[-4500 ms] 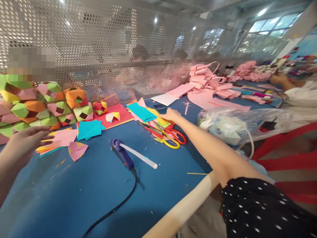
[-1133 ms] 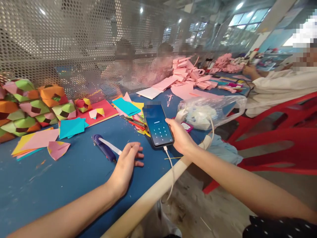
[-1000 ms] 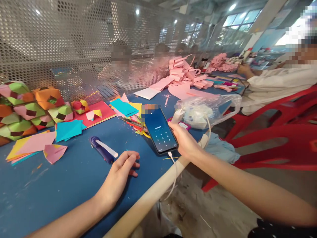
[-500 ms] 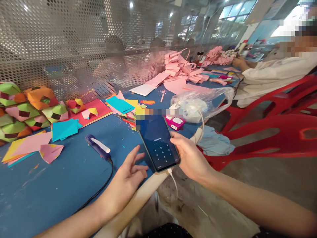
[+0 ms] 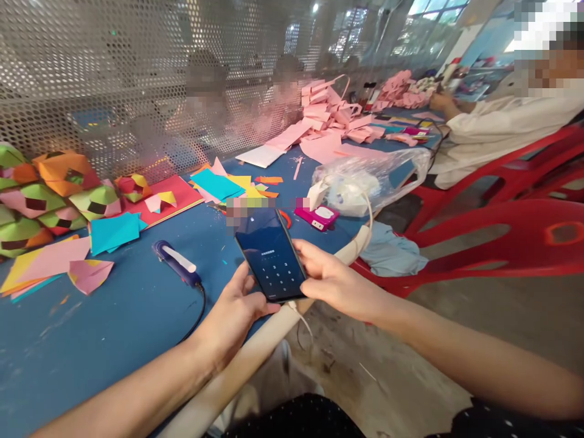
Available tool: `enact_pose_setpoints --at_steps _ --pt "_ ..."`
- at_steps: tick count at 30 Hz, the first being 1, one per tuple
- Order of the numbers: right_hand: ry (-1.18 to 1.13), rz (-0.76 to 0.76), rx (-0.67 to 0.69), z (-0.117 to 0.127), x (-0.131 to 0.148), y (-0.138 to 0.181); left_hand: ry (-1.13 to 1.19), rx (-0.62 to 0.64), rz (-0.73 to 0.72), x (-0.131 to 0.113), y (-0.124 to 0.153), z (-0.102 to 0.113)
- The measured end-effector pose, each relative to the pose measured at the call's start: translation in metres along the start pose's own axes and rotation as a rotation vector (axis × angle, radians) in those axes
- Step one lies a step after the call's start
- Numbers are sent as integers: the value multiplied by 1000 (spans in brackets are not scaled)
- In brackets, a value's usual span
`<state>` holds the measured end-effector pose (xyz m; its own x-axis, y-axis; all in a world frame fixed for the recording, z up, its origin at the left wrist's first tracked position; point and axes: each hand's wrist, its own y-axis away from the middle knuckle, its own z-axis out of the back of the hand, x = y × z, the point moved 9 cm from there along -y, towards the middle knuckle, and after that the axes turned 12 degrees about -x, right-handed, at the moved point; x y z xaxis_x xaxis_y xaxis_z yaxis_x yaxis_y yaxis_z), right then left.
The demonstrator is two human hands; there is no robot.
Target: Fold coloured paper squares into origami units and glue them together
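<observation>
Head view: a flat black phone with a glossy glass face is held in both hands over the near edge of the table, tilted up toward the camera. Its dark blue screen shows a number keypad; the small line of writing above the keypad is too fine to read. The left hand cups the phone's lower left corner, with its fingers curled underneath. The right hand wraps the right edge, thumb lying along the side of the screen. A thin white cable hangs from the phone's bottom end.

The table has a matt blue top with a rounded pale rim. On it, left of the phone, lies a purple glue gun with a white stick. Near that are flat teal paper squares and faceted folded paper shapes. Behind the phone sits a crinkled clear plastic bag.
</observation>
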<state>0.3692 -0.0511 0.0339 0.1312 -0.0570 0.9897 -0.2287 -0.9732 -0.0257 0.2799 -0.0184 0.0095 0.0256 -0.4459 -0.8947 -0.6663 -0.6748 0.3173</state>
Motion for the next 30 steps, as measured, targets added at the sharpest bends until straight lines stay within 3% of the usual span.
enact_pose_setpoints --at_steps 6,13,23,30 --pt "49 -20 232 -6 1 2 -11 12 -6 0 -5 1" --pt "88 -5 202 2 1 -1 -21 2 -16 0 -4 0" --pt "93 -32 295 -6 3 6 -5 24 -11 -3 6 -3" --pt "160 -39 251 -7 3 9 -6 17 -25 1 8 -2"
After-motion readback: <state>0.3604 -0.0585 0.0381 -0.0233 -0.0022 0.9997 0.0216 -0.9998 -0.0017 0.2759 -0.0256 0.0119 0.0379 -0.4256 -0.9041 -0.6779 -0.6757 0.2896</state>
